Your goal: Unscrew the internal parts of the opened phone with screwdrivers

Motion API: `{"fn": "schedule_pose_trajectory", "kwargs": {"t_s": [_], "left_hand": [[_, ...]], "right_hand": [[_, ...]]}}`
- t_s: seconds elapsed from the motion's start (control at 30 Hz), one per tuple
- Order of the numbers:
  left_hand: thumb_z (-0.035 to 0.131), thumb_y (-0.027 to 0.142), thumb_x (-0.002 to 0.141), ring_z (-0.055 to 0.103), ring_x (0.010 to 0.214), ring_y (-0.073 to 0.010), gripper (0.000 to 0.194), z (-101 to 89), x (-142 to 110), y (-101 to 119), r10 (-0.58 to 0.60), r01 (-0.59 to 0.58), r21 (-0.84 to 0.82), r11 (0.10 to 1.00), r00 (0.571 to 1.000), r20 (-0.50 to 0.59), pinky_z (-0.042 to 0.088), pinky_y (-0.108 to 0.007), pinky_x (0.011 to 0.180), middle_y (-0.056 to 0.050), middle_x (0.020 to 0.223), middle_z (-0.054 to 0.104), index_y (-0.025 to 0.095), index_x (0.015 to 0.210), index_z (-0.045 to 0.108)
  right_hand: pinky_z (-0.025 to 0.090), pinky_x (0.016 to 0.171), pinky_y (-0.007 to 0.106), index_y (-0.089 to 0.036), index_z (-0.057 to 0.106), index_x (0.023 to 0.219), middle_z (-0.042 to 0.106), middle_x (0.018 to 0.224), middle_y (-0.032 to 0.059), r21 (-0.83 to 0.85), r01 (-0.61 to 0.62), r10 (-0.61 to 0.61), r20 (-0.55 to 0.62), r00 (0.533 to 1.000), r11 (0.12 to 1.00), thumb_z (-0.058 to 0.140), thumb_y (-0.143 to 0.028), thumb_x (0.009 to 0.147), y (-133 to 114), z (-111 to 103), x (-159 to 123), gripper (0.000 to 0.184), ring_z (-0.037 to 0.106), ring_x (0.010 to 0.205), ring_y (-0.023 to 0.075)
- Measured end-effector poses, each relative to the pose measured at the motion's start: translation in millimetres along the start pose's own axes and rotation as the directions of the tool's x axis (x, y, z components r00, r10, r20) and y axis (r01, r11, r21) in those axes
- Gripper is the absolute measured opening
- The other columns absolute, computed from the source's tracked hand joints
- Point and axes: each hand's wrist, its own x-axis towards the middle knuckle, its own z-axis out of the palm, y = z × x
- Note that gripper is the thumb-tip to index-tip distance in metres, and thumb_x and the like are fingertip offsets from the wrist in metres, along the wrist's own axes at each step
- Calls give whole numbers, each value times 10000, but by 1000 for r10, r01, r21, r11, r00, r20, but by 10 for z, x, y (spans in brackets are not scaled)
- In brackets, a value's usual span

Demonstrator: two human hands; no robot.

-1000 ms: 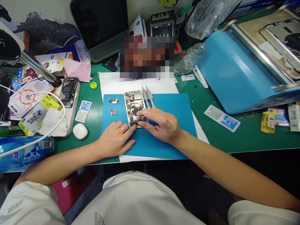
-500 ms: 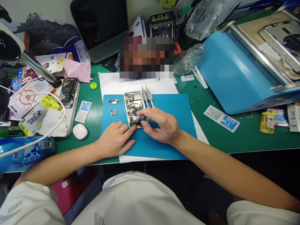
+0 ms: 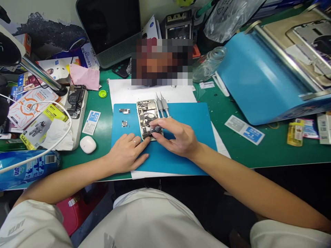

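An opened smartphone (image 3: 148, 114) with bare inner parts lies on the blue mat (image 3: 191, 151). My left hand (image 3: 128, 151) rests flat on the mat, fingers stretched out, its index fingertip at the phone's lower edge. Between thumb and fingers, my right hand (image 3: 179, 137) grips a dark-handled screwdriver (image 3: 156, 129) over the lower part of the phone; its tip is hard to make out. Two grey screwdrivers (image 3: 162, 104) lie to the right of the phone. On its left are a small metal bracket (image 3: 124, 111) and another small part (image 3: 124, 123).
A white earbud case (image 3: 88, 144) and a printed card (image 3: 91, 122) sit left of the mat. Further left are boxes and a white cable (image 3: 67, 129). A second card (image 3: 244, 130), a glass jar (image 3: 210, 65) and a blue-covered stand (image 3: 248, 79) occupy the right side.
My right hand and the screwdriver have shifted very slightly to the left. The left hand stays at the phone's lower edge, and the small parts lie as before.
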Motion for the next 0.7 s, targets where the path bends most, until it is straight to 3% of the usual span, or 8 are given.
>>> {"fn": "schedule_pose_trajectory", "kwargs": {"t_s": [0.27,0.7], "left_hand": [[429,441,1045,554,827,-243,495,-5,3,1,-1,1,-7,1000,1000,9,379,-378,659,-98,927,623,82,1373,523],[423,442,1044,550,826,-244,496,-2,7,-4,0,0,-2,1000,1000,20,379,-380,668,-101,944,610,105,1397,511]], "right_hand": [[687,686,274,-248,371,1482,745,1063,64,133,-191,200,-54,978,972,639,-75,894,0,11,-30,669,768,883,184],[686,690,278,-233,382,1451,742,1062,80,195,-216,226,-30,974,957,631,-93,916,-18,17,-34,607,768,894,183]]}}
